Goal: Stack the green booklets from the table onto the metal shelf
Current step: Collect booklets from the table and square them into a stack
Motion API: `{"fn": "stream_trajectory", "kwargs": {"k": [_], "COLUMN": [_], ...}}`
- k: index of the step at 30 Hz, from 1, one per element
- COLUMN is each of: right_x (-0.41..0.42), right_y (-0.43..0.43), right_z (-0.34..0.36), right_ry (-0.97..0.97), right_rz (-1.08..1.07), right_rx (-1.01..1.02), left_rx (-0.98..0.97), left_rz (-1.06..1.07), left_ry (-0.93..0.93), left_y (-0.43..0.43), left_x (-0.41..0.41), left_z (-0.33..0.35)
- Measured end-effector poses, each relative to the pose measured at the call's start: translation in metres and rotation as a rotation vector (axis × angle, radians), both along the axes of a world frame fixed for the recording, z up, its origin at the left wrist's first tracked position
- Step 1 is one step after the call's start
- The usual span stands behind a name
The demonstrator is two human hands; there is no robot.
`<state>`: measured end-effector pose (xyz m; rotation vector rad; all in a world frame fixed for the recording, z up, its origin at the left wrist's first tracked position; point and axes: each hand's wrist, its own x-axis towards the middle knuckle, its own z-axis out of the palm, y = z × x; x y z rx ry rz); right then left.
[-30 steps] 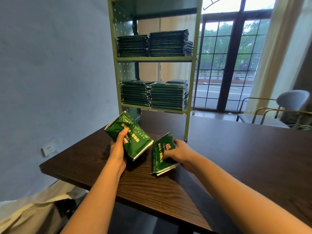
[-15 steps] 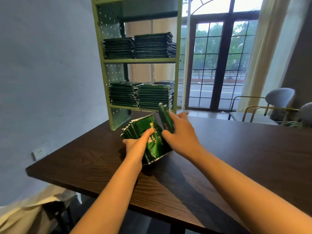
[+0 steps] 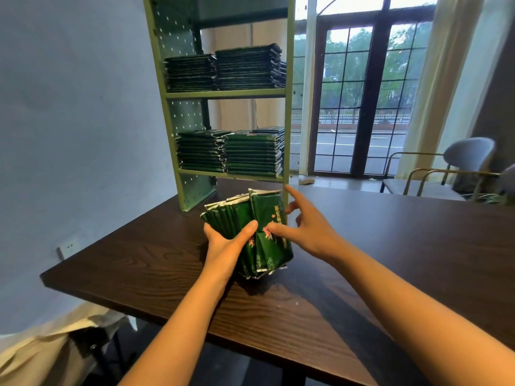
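- Left hand (image 3: 223, 246): grips a fanned bundle of booklets (image 3: 242, 215) from below and behind, thumb curled across the front. The bundle stands nearly upright just in front of the shelf (image 3: 288, 107). Whether its lower edge touches the bench (image 3: 390, 246) cannot be told.
- Right hand (image 3: 309, 232): fingers spread and mostly straight, holding nothing. The thumb tip touches the front booklet and the index finger points toward the shelf post.
- Risk 1: the bundle is splayed, not squared, and its glossy covers probably slide easily. A one-handed lift could let the outer booklets slip out onto the bench.
- Risk 2: the lower stacks (image 3: 250, 154) are tall, with uneven edges. Setting an untidy bundle on them could tilt or topple a stack.
- Risk 3: the upper stacks (image 3: 245, 68) appear to leave little headroom, so a fanned bundle may catch on the board above.
- Risk 4: the front post stands close beside the bundle, and a careless swing could knock against it.
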<state>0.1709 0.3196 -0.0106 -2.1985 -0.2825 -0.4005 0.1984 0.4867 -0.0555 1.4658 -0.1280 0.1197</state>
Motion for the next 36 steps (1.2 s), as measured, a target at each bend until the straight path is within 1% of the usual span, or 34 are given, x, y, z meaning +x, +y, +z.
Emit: {"fn": "stream_trajectory", "kwargs": {"k": [1,2,4,6,8,11,13,16,18,21,25,28,31,36], "right_x": [0.000,0.001,0.004,0.006,0.007,0.004,0.000,-0.003,-0.004,-0.006,0.002,0.008,0.010,0.016], "right_y": [-0.005,-0.008,-0.010,-0.008,-0.003,0.001,0.002,0.004,0.007,0.019,0.031,0.034,0.036,0.038], "right_z": [-0.002,-0.004,-0.012,-0.023,-0.033,-0.035,-0.034,-0.039,-0.041,-0.043,-0.054,-0.057,-0.050,-0.009], "right_ry": [0.059,0.153,0.343,0.434,0.427,0.349,0.312,0.294,0.330,0.373,0.303,0.240,0.266,0.334], "right_rz": [0.027,0.090,0.267,0.423,0.508,0.532,0.527,0.540,0.511,0.502,0.405,0.371,0.341,0.330], "right_rx": [0.067,0.185,0.418,0.522,0.538,0.495,0.471,0.469,0.553,0.744,0.900,0.897,0.895,0.651], "left_rx": [0.016,0.036,0.077,0.125,0.154,0.183,0.253,0.362,0.363,0.300,0.299,0.267,0.187,-0.086], "left_rz": [-0.039,-0.085,-0.169,-0.239,-0.283,-0.341,-0.364,-0.338,-0.322,-0.253,-0.253,-0.288,-0.287,-0.215], "left_ry": [-0.015,-0.025,-0.061,-0.094,-0.122,-0.170,-0.200,-0.281,-0.295,-0.291,-0.301,-0.285,-0.236,-0.095], "left_y": [0.002,0.004,0.005,0.005,0.006,0.012,0.015,0.017,0.015,0.012,0.008,0.005,0.003,0.000], "left_x": [0.000,0.000,0.001,0.000,0.000,-0.003,-0.003,-0.001,-0.004,-0.007,-0.008,-0.006,-0.002,0.003], "left_z": [0.000,-0.001,-0.001,-0.002,-0.004,-0.007,-0.011,-0.016,-0.019,-0.026,-0.031,-0.030,-0.024,0.002]}}
